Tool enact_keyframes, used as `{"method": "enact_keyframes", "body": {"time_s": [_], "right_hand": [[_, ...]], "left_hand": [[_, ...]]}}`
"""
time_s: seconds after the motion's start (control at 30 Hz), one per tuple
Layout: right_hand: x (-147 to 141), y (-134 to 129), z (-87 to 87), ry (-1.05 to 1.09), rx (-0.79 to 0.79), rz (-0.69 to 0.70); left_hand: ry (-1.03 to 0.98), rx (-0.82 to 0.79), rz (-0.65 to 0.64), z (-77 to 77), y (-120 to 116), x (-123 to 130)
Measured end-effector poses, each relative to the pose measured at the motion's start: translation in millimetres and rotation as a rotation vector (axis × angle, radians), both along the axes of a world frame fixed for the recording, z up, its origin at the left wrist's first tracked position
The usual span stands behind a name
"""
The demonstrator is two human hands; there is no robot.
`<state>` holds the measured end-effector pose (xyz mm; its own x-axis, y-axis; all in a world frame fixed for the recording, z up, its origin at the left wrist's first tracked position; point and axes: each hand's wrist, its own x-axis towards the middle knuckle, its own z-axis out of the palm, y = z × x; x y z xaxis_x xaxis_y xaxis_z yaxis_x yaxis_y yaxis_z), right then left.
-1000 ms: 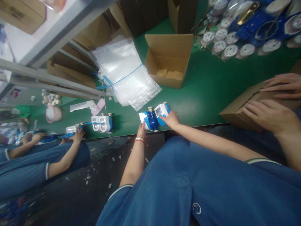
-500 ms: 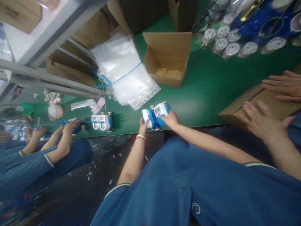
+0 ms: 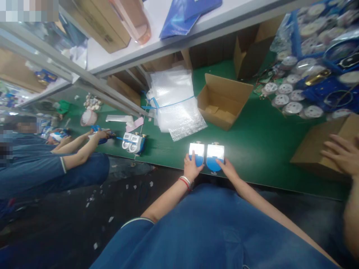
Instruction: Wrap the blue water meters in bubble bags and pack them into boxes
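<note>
Two blue-and-white water meters lie side by side at the front edge of the green table, a narrow gap between them. My left hand [image 3: 192, 169] is closed around the left water meter [image 3: 196, 150], with a finger laid over its top. Gripping the right side of the right water meter [image 3: 215, 152] is my right hand [image 3: 229, 170], its thumb on the blue part and its other fingers mostly hidden. Small end fittings show above both meters. Behind them, an open cardboard box [image 3: 214, 118] shows folded flaps inside.
Bubble-wrap bags [image 3: 175, 101] tied with blue string lie left of the box. More white meters [image 3: 133, 142] sit further left, near a co-worker's hands [image 3: 103, 133]. At right, another person's hand [image 3: 340, 151] touches a cardboard box [image 3: 314, 144]. Round clear-cased parts [image 3: 293, 108] crowd the back right.
The two meters, touching and angled before, now stand apart and parallel, their tops facing me. My view has swung left and up. The co-worker's box at right now stands more upright.
</note>
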<state>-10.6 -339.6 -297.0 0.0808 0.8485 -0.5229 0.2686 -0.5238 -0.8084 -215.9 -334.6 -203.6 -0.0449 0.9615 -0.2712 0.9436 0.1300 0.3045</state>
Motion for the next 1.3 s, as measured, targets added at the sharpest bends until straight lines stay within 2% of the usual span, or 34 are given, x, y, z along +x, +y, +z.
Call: {"method": "enact_keyframes", "body": {"time_s": [0.07,0.13,0.23,0.3,0.4,0.47,0.53,0.57,0.63,0.67,0.7,0.77,0.8,0.87,0.93,0.97,1.0,1.07,1.13,1.2,1.23,1.3], "right_hand": [[5,1,-2.0,-0.002,-0.004,0.024],[8,1,-4.3,-0.008,0.000,0.040],[9,2,-4.4,-0.013,0.012,0.052],[5,5,1.9,-0.009,0.002,0.057],[0,7,29.0,0.013,0.005,0.083],[8,4,59.5,0.027,0.062,0.114],[41,-7,93.5,0.029,0.137,0.124],[68,-15,108.1,0.025,0.168,0.114],[144,-36,124.2,0.001,0.215,0.075],[188,-48,123.1,-0.021,0.245,0.048],[233,-60,115.4,-0.054,0.322,0.051],[314,-79,83.8,-0.143,0.445,-0.019],[345,-85,63.3,-0.166,0.462,-0.020],[383,-92,22.9,-0.144,0.492,-0.012],[394,-92,-6.7,-0.050,0.583,-0.007],[394,-90,-15.7,0.002,0.651,0.001],[391,-85,-20.6,0.050,0.708,0.021],[385,-70,-18.7,0.143,0.744,0.073],[377,-46,-1.4,0.291,0.655,0.117],[363,-19,30.8,0.541,0.506,0.191],[351,-7,51.9,0.687,0.439,0.243],[311,8,100.9,0.965,0.337,0.339]], "left_hand": [[0.023,0.027,-0.040,11.9,13,-14],[0.050,0.102,-0.160,25.3,41,-31],[0.093,0.196,-0.383,40.8,103,-51],[0.123,0.182,-0.444,45.2,144,-55],[0.137,0.146,-0.449,50.1,181,-51],[0.135,0.163,-0.424,59.3,186,-48],[0.134,0.188,-0.386,75.7,178,-51],[0.137,0.199,-0.370,86.1,169,-55],[0.123,0.210,-0.336,109.1,148,-66],[0.092,0.212,-0.309,120.5,136,-71],[0.040,0.211,-0.269,131.3,123,-77],[-0.132,0.196,-0.140,149.8,95,-84],[-0.239,0.183,-0.062,157.2,81,-85],[-0.453,0.166,0.081,168.0,53,-84],[-0.634,0.181,0.212,173.0,25,-83],[-0.707,0.199,0.286,173.3,12,-84],[-0.771,0.222,0.370,172.2,1,-85],[-0.865,0.271,0.561,166.4,-18,-90],[-0.892,0.316,0.735,157.7,-29,-92],[-0.811,0.388,0.794,148.5,-34,-85],[-0.747,0.427,0.750,144.2,-34,-76],[-0.635,0.465,0.526,136.5,-34,-50]]}}
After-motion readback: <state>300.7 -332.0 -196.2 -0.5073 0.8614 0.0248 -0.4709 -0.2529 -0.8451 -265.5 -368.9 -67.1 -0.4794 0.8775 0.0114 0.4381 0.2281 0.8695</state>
